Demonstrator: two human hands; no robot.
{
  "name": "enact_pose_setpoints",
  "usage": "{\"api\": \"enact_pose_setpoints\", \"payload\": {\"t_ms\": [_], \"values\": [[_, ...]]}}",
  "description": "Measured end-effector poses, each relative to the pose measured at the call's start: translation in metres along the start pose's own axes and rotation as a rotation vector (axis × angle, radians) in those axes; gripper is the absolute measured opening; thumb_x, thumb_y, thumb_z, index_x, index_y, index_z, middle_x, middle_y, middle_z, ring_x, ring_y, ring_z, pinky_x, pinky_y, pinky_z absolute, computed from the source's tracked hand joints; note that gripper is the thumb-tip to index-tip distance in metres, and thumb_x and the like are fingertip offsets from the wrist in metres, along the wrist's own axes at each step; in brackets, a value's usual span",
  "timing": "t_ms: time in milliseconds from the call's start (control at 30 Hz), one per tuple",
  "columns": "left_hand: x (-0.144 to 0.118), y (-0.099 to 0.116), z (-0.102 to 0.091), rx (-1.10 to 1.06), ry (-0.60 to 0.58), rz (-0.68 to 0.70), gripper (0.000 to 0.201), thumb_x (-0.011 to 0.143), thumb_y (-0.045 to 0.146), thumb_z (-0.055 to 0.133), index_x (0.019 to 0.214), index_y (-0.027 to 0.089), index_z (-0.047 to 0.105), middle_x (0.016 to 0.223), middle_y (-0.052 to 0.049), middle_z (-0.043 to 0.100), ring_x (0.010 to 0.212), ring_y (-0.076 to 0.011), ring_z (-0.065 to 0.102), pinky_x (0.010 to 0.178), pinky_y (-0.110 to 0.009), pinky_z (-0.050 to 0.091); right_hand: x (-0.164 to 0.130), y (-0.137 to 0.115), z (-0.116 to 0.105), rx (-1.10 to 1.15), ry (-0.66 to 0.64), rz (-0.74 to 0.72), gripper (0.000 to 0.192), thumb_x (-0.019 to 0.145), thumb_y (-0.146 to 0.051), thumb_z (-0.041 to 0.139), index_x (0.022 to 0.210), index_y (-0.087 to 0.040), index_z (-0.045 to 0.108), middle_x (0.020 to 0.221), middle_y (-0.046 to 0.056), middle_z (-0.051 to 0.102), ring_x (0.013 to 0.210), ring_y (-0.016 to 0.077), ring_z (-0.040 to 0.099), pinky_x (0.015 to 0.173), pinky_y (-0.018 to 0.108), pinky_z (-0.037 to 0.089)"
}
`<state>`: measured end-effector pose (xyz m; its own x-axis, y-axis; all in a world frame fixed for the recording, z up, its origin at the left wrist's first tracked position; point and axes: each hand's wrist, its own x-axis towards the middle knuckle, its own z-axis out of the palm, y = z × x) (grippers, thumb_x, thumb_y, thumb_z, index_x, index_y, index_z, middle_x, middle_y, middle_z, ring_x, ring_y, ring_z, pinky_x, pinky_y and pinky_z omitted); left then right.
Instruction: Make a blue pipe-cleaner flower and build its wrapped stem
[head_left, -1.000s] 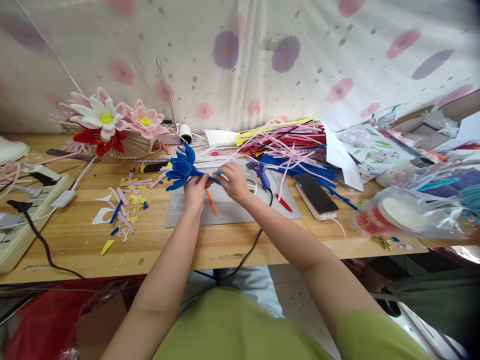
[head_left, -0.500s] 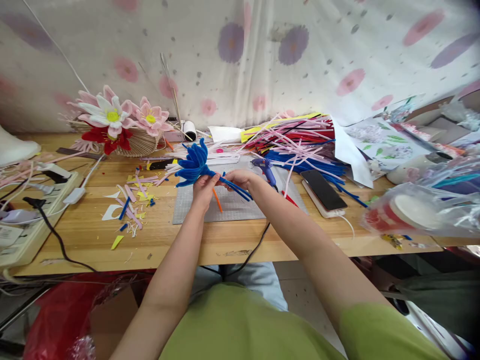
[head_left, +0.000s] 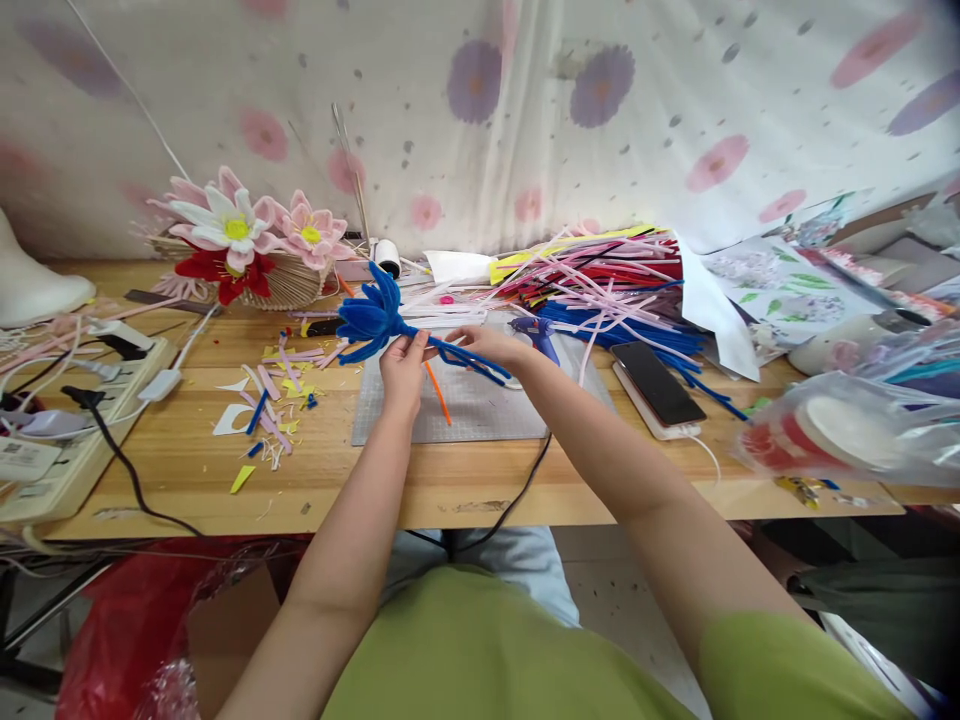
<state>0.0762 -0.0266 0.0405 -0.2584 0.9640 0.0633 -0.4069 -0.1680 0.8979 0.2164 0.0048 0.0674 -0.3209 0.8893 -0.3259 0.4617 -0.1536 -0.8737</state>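
Observation:
A blue pipe-cleaner flower (head_left: pixel 371 315) lies sideways above the grey cutting mat (head_left: pixel 480 410), its petals pointing left and its blue stems trailing right. My left hand (head_left: pixel 403 365) pinches the bundle just behind the petals. My right hand (head_left: pixel 487 345) grips the stems a little further right. An orange pipe cleaner (head_left: pixel 439 393) lies on the mat under my hands. A blue glue gun (head_left: pixel 536 335) rests just beyond my right hand.
A heap of coloured pipe cleaners (head_left: pixel 600 285) fills the back of the wooden table (head_left: pixel 187 480). A phone (head_left: pixel 656 385) lies to the right, a basket of finished flowers (head_left: pixel 247 245) at back left, a power strip (head_left: pixel 67 430) far left, and cut scraps (head_left: pixel 266 410).
The flower has shifted slightly left and its stems now hang free to the right. My right hand slid along the stems. The camera view drifted, moving everything a little rightward.

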Motion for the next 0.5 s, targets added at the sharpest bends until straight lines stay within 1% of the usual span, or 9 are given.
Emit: {"api": "enact_pose_setpoints", "payload": {"t_ms": [67, 133, 167, 200, 233, 267, 333, 400, 500], "values": [[0.001, 0.001, 0.000, 0.000, 0.037, -0.004, 0.026, 0.062, 0.036, 0.070, 0.067, 0.013, 0.061, 0.067, -0.002, 0.065, 0.064, -0.0124, 0.062, 0.071, -0.029, 0.050, -0.007, -0.007, -0.002, -0.221, 0.217, -0.145, 0.037, 0.069, -0.028, 0.066, 0.101, -0.017, 0.054, 0.086, 0.004, 0.061, 0.071, 0.0126, 0.055, 0.066, 0.026, 0.044], [0.002, 0.000, -0.001, -0.007, 0.072, -0.014, 0.024, 0.062, 0.035, 0.070, 0.067, 0.012, 0.061, 0.068, -0.002, 0.064, 0.064, -0.0124, 0.062, 0.071, -0.030, 0.050, -0.016, -0.011, 0.000, -0.441, 0.452, -0.357, 0.026, 0.076, -0.025, 0.058, 0.100, -0.016, 0.055, 0.088, 0.005, 0.061, 0.078, 0.0152, 0.054, 0.073, 0.030, 0.042], [0.003, -0.001, -0.002, -0.009, 0.090, -0.024, 0.024, 0.062, 0.034, 0.070, 0.066, 0.012, 0.061, 0.068, -0.002, 0.064, 0.063, -0.0121, 0.062, 0.070, -0.029, 0.050, -0.020, -0.012, 0.002, -0.555, 0.533, -0.486, 0.019, 0.080, -0.023, 0.052, 0.098, -0.017, 0.056, 0.089, 0.006, 0.060, 0.083, 0.0165, 0.053, 0.077, 0.032, 0.041], [0.003, -0.002, -0.003, -0.010, 0.108, -0.033, 0.023, 0.062, 0.033, 0.070, 0.064, 0.012, 0.060, 0.066, -0.002, 0.063, 0.062, -0.0116, 0.061, 0.069, -0.028, 0.050, -0.023, -0.012, 0.005, -0.671, 0.569, -0.622, 0.017, 0.083, -0.021, 0.046, 0.097, -0.017, 0.057, 0.091, 0.007, 0.060, 0.087, 0.0177, 0.051, 0.080, 0.033, 0.039], [0.004, -0.003, -0.004, -0.008, 0.124, -0.041, 0.023, 0.061, 0.032, 0.070, 0.062, 0.012, 0.059, 0.064, -0.001, 0.062, 0.061, -0.0110, 0.060, 0.067, -0.027, 0.049, -0.026, -0.010, 0.010, -0.789, 0.559, -0.751, 0.019, 0.085, -0.019, 0.042, 0.097, -0.019, 0.058, 0.094, 0.008, 0.059, 0.092, 0.0187, 0.049, 0.083, 0.035, 0.038], [0.005, -0.004, -0.004, -0.003, 0.136, -0.050, 0.024, 0.061, 0.032, 0.071, 0.059, 0.012, 0.057, 0.061, 0.000, 0.061, 0.059, -0.0101, 0.059, 0.064, -0.025, 0.048, -0.027, -0.006, 0.014, -0.902, 0.519, -0.861, 0.021, 0.086, -0.018, 0.040, 0.098, -0.020, 0.058, 0.098, 0.008, 0.058, 0.096, 0.0195, 0.047, 0.085, 0.036, 0.036], [0.007, -0.005, -0.005, 0.000, 0.149, -0.068, 0.027, 0.059, 0.031, 0.072, 0.054, 0.013, 0.053, 0.056, 0.002, 0.057, 0.054, -0.0081, 0.056, 0.059, -0.022, 0.046, -0.026, 0.003, 0.023, -1.059, 0.449, -1.001, 0.024, 0.087, -0.017, 0.039, 0.102, -0.023, 0.057, 0.107, 0.008, 0.056, 0.103, 0.0203, 0.043, 0.088, 0.038, 0.033], [0.007, -0.006, -0.005, -0.007, 0.153, -0.095, 0.029, 0.056, 0.031, 0.073, 0.052, 0.013, 0.052, 0.054, 0.002, 0.056, 0.050, -0.0069, 0.053, 0.055, -0.021, 0.045, -0.021, 0.014, 0.029, -1.122, 0.457, -1.057, 0.026, 0.088, -0.017, 0.039, 0.106, -0.026, 0.055, 0.113, 0.007, 0.053, 0.108, 0.0203, 0.039, 0.090, 0.039, 0.031], [0.007, -0.006, -0.005, -0.006, 0.164, -0.132, 0.029, 0.054, 0.031, 0.075, 0.053, 0.013, 0.052, 0.056, 0.001, 0.059, 0.050, -0.0075, 0.055, 0.054, -0.021, 0.045, -0.015, 0.024, 0.033, -1.134, 0.451, -1.103, 0.023, 0.088, -0.018, 0.038, 0.100, -0.025, 0.057, 0.111, 0.006, 0.054, 0.107, 0.0191, 0.040, 0.090, 0.038, 0.031]]}}
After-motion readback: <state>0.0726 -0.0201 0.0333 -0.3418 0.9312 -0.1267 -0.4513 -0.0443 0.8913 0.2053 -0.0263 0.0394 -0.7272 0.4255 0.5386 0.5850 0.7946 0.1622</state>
